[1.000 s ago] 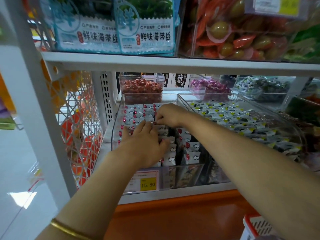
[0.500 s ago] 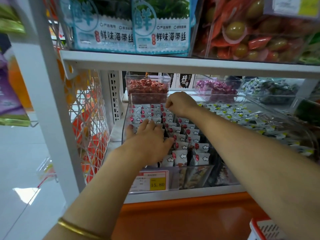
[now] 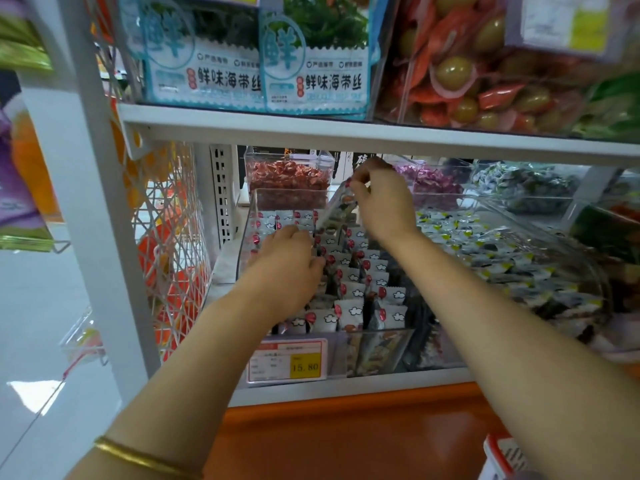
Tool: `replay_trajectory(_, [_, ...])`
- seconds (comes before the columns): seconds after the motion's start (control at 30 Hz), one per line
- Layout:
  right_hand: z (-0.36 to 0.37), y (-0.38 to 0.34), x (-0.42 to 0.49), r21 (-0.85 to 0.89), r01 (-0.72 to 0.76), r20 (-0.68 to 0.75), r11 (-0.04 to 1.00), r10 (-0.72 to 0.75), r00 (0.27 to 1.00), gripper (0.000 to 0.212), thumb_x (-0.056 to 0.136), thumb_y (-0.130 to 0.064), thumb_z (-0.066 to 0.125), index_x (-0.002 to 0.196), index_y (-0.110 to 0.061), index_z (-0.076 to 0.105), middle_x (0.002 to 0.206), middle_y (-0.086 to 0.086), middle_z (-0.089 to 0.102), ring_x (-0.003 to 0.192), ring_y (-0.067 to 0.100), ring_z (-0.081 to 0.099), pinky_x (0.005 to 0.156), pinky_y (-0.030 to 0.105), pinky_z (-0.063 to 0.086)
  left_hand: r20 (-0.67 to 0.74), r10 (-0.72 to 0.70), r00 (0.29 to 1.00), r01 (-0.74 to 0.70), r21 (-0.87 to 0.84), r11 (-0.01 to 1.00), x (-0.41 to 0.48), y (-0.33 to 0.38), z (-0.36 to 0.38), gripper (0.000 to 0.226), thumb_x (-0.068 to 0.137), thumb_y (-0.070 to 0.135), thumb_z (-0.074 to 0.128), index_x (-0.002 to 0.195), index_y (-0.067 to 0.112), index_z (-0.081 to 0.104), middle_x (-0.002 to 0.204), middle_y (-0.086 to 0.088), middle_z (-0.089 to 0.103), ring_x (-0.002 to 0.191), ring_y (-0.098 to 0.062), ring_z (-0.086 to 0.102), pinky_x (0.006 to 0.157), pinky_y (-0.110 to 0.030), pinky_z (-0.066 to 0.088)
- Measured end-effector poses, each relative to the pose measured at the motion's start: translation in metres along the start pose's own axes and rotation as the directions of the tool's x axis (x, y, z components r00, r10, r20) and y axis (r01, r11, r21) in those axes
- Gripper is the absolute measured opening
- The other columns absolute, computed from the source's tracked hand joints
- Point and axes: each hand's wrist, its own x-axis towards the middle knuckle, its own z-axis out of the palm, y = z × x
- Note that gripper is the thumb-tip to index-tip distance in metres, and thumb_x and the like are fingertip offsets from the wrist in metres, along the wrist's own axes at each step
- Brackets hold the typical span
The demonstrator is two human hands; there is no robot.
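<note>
The snack packet (image 3: 337, 209) is pinched at its top by the right hand (image 3: 381, 199), fingers clamped on it, dangling over the back of the clear bin (image 3: 377, 351), probably so it can slot into a row. The left hand (image 3: 284, 268) lies flat with fingers uncurled on the packet rows (image 3: 360, 282) in the bin's left side, I'd guess to stop them toppling.

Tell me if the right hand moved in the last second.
Yes. The right hand rose up and back, now level with the red candy bin, pinching a packet.
</note>
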Motion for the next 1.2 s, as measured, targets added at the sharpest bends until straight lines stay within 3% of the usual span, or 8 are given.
replay_trajectory(0.1, [-0.025,-0.008,-0.030,0.304,-0.104,-0.139,0.947,0.153,0.978,0.005,0.094,-0.009,0.052,0.089,-0.010,0.052,0.089,0.002,0.057,0.075,0.016,0.054,0.065,0.027,0.044,-0.159,-0.019,0.987,-0.011,-0.185,0.983,-0.002,0.004,-0.005,0.032,0.098,0.020,0.042,0.126,0.005,0.044,0.131,-0.015,0.045,0.106,-0.025,0.050,0.084,-0.025,0.041])
replay_trajectory(0.2, [-0.047,-0.013,-0.063,0.561,-0.240,-0.018,0.792,0.301,0.953,0.008,0.094,-0.009,0.051,0.087,-0.010,0.050,0.088,0.006,0.058,0.051,0.011,0.058,0.050,0.025,0.050,-0.179,-0.084,0.980,0.006,-0.396,0.918,-0.008,0.007,-0.008,0.029,0.098,0.022,0.043,0.124,0.008,0.046,0.108,-0.008,0.056,0.071,-0.016,0.054,0.052,-0.024,0.040])
replay_trajectory(0.3, [-0.060,-0.015,-0.085,0.691,-0.352,0.123,0.631,0.377,0.918,0.010,0.095,-0.007,0.050,0.086,-0.010,0.053,0.082,0.005,0.061,0.048,0.007,0.059,0.053,0.029,0.053,-0.113,-0.172,0.979,0.054,-0.663,0.747,-0.016,0.006,-0.010,0.028,0.097,0.021,0.046,0.121,0.010,0.054,0.097,-0.005,0.063,0.075,-0.017,0.063,0.066,-0.033,0.054])
replay_trajectory(0.43, [-0.072,-0.016,-0.099,0.834,-0.436,0.280,0.338,0.423,0.862,0.009,0.092,-0.004,0.053,0.085,-0.005,0.059,0.076,0.004,0.063,0.053,0.009,0.061,0.052,0.021,0.053,-0.050,-0.228,0.972,0.088,-0.829,0.553,-0.025,0.004,-0.011,0.016,0.093,0.022,0.055,0.099,0.012,0.066,0.086,-0.001,0.066,0.073,-0.012,0.064,0.065,-0.019,0.055])
replay_trajectory(0.67, [-0.074,-0.012,-0.106,0.819,-0.571,0.494,0.062,0.431,0.755,0.009,0.083,-0.010,0.063,0.087,-0.003,0.068,0.062,0.000,0.065,0.051,0.008,0.059,0.048,0.018,0.050,0.196,-0.265,0.944,0.216,-0.975,0.048,-0.032,0.005,-0.014,0.028,0.085,0.026,0.061,0.096,0.002,0.055,0.088,-0.011,0.054,0.077,-0.018,0.053,0.059,-0.021,0.056])
replay_trajectory(0.83, [-0.071,-0.011,-0.109,0.801,-0.596,0.536,0.058,0.375,0.757,0.012,0.074,-0.020,0.066,0.070,-0.016,0.077,0.055,-0.004,0.060,0.047,0.006,0.052,0.042,0.016,0.045,0.245,-0.275,0.930,0.240,-0.969,-0.052,-0.032,0.005,-0.015,0.024,0.083,0.031,0.062,0.085,0.010,0.052,0.067,0.000,0.042,0.056,-0.010,0.042,0.043,-0.016,0.044])
replay_trajectory(1.0, [-0.069,-0.013,-0.109,0.796,-0.586,0.597,-0.152,0.361,0.717,0.010,0.086,-0.007,0.056,0.078,-0.005,0.063,0.055,0.003,0.058,0.044,0.009,0.054,0.039,0.017,0.045,0.308,-0.256,0.916,0.222,-0.922,-0.316,-0.028,0.001,-0.015,0.034,0.076,0.020,0.065,0.106,0.008,0.055,0.083,-0.004,0.049,0.049,-0.005,0.044,0.042,-0.013,0.044])
replay_trajectory(1.2, [-0.071,-0.016,-0.108,0.719,-0.556,0.680,-0.416,0.256,0.687,0.014,0.073,-0.006,0.057,0.087,-0.002,0.056,0.054,0.005,0.058,0.042,0.008,0.055,0.040,0.015,0.046,0.331,-0.304,0.893,0.213,-0.907,-0.362,-0.027,0.003,-0.013,0.007,0.089,0.008,0.055,0.094,0.006,0.059,0.076,-0.007,0.055,0.051,-0.005,0.048,0.042,-0.012,0.046])
